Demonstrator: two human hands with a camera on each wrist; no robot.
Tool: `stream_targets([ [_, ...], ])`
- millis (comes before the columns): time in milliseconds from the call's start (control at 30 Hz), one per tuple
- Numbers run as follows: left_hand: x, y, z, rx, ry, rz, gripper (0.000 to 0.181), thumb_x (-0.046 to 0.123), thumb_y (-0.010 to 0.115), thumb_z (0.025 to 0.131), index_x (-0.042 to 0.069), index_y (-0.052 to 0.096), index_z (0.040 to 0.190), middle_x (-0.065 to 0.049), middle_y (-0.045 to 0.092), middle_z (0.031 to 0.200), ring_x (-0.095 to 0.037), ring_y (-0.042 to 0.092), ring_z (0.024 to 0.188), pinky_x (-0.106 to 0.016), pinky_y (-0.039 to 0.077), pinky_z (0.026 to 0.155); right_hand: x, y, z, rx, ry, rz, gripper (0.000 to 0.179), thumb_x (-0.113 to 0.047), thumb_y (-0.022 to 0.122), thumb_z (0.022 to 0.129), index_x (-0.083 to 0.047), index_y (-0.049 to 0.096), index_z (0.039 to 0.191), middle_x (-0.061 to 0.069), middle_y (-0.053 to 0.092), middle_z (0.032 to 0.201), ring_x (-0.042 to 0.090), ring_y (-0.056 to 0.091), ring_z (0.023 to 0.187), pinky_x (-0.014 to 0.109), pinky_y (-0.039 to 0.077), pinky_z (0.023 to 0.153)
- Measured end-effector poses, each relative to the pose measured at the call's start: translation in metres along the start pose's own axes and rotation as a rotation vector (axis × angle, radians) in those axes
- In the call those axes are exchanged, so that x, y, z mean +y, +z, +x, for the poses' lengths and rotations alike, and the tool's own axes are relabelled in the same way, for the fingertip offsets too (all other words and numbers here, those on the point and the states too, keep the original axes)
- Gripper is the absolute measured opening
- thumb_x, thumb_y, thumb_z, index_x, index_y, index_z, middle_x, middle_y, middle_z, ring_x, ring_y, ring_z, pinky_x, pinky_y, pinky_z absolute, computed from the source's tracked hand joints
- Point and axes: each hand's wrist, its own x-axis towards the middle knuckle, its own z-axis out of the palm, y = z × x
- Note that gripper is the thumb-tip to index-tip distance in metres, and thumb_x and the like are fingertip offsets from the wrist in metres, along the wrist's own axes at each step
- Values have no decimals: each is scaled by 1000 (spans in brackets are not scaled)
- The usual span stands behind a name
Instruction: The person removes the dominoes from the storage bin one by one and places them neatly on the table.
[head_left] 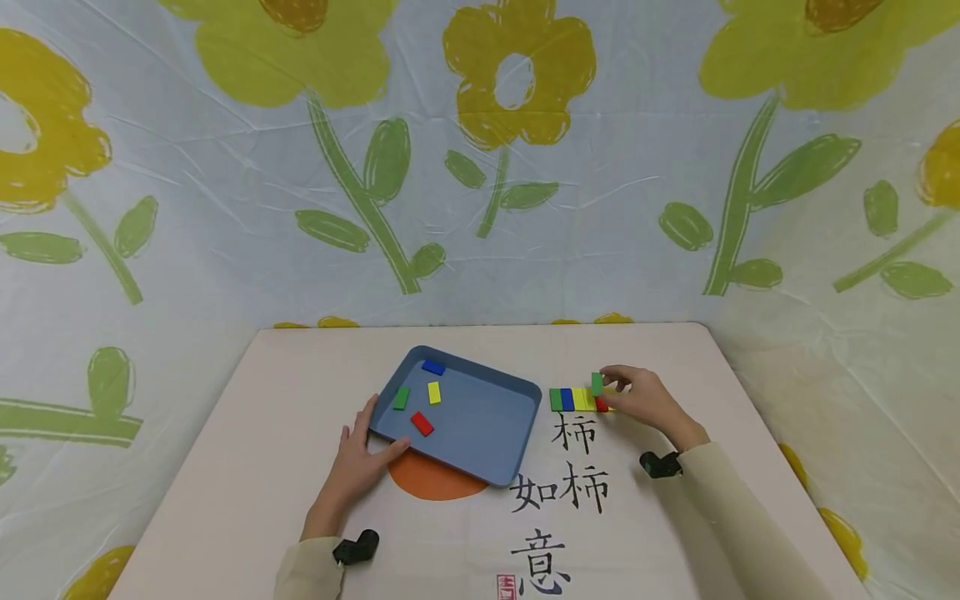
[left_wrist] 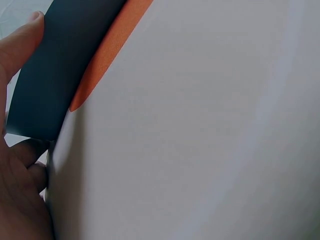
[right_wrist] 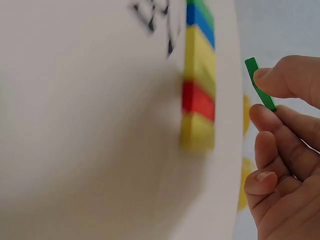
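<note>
My right hand [head_left: 639,398] pinches a small green block [head_left: 597,383] between thumb and fingertips, also seen as a thin green block [right_wrist: 260,86] in the right wrist view. It is held up over a row of coloured blocks [head_left: 567,400]. From the left the row runs green, blue, yellow, then red and a yellow end block [right_wrist: 197,131]. My left hand [head_left: 358,467] grips the left near corner of a blue-grey tray [head_left: 480,425], thumb on its near rim. Inside lie a blue block [head_left: 433,367], a yellow block [head_left: 434,392], a green block [head_left: 401,398] and a red block [head_left: 422,424].
The tray sits at an angle on the pale table [head_left: 247,467], partly covering an orange printed shape [head_left: 435,481]. Black brush characters [head_left: 545,564] run down the tabletop right of the tray. A flower-printed curtain [head_left: 585,267] rises behind and at both sides.
</note>
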Motion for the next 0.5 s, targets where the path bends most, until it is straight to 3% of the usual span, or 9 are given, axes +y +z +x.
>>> stream_targets([
  [300, 3, -1, 0, -10, 7, 3, 107, 62, 72, 87, 25, 11, 167, -12, 19, 172, -42, 9, 160, -58, -6, 129, 35, -9, -13, 16, 27, -30, 40, -12, 71, 91, 5, 66, 127, 15, 70, 106, 26, 58, 91, 28, 49, 66],
  [500, 3, -2, 0, -9, 3, 0, 107, 62, 72, 88, 25, 11, 167, -13, 19, 172, -42, 8, 160, -58, -7, 130, 47, -6, -14, -6, 54, -56, 43, -11, 70, 90, 6, 65, 129, 16, 70, 107, 29, 61, 93, 38, 56, 77],
])
